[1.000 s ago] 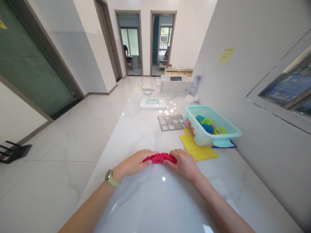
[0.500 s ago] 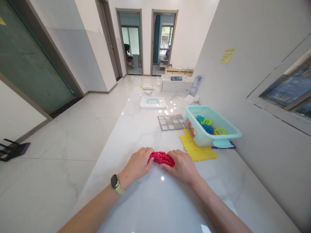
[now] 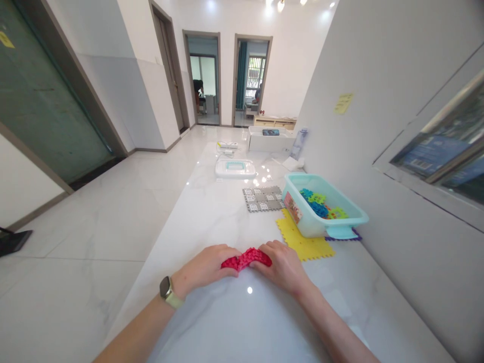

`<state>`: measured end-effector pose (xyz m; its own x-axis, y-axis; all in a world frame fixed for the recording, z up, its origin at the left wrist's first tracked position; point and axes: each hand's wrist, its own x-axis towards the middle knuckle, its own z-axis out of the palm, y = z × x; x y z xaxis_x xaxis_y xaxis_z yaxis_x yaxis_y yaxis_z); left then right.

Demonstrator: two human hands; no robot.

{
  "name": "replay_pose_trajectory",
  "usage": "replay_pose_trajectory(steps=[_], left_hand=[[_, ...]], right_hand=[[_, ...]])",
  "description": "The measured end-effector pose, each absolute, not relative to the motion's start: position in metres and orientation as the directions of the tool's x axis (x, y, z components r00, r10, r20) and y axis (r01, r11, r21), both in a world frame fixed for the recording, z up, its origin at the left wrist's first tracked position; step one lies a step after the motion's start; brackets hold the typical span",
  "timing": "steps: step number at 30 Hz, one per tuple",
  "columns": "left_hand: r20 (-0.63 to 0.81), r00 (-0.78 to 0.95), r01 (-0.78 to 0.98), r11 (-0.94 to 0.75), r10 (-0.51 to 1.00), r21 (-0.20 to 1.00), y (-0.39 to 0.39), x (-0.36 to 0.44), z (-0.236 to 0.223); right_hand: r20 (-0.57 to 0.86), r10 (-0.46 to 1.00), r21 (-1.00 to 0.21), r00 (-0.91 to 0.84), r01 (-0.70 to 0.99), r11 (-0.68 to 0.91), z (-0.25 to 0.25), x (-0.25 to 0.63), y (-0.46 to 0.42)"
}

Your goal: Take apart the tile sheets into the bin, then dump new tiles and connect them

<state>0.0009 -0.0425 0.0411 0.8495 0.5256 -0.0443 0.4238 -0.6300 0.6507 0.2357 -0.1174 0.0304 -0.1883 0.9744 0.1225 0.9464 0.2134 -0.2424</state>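
A red studded foam mat piece (image 3: 246,258) lies bent upward on the white marble counter (image 3: 212,217), right in front of me. My left hand (image 3: 206,267) grips its left end with curled fingers. My right hand (image 3: 283,264) grips its right end the same way. The piece arches between the two hands. A watch sits on my left wrist.
A yellow mat (image 3: 302,242) lies to the right under a teal bin (image 3: 302,222) that holds several coloured pieces. A grey mat (image 3: 262,198), a white tray (image 3: 235,168) and a white box (image 3: 269,140) stand farther back. A grey wall runs along the right.
The red piece has been pushed together from a long flat strip into a shorter, bent shape. Both hands have stayed on its ends. The camera tilted slightly.
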Motion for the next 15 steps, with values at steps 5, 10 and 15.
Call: replay_pose_trajectory(steps=[5,10,15], left_hand=[[-0.083,0.842,0.449,-0.607,0.533,0.656,-0.046,0.007,0.042],[-0.121,0.847,0.457,-0.595,0.517,0.661,-0.050,0.012,0.045],[-0.063,0.872,0.387,-0.605,0.486,0.696,-0.049,0.009,0.045]], right_hand=[[0.117,0.968,-0.264,-0.221,0.933,0.245,0.033,0.234,-0.118],[0.081,0.952,-0.293,-0.295,0.906,0.305,0.038,0.233,-0.118],[0.072,0.947,-0.313,-0.313,0.895,0.319,0.041,0.235,-0.119]])
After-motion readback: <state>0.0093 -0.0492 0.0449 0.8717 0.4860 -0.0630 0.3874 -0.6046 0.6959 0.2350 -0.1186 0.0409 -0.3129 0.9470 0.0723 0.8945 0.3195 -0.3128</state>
